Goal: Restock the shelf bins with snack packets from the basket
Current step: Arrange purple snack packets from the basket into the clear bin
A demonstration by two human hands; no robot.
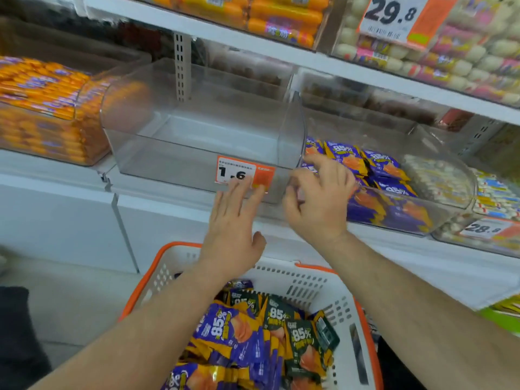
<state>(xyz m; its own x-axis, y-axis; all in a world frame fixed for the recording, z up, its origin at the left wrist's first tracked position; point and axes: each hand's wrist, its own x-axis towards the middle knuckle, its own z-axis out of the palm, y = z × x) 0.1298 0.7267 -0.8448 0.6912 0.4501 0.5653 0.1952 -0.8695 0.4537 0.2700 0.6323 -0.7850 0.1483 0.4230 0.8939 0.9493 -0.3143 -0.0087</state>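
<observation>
An empty clear plastic bin [157, 153] stands on the middle shelf with an orange "1.6" price tag [242, 171] on its front. My left hand [235, 220] has straight fingers whose tips touch the tag. My right hand [319, 198] is at the bin's front right corner with fingers loosely curled; I cannot tell whether it grips the wall. Below, a white basket with an orange rim [298, 280] holds several purple and dark green "85%" snack packets [253, 336]. The clear bin to the right [394, 212] holds purple packets [377, 164].
A bin of orange sausage sticks [47, 108] stands to the left. Bins of white wrapped snacks [444, 178] fill the far right. The upper shelf [253, 43] overhangs closely, with a "29.8" tag [394, 12]. White shelf fronts run below.
</observation>
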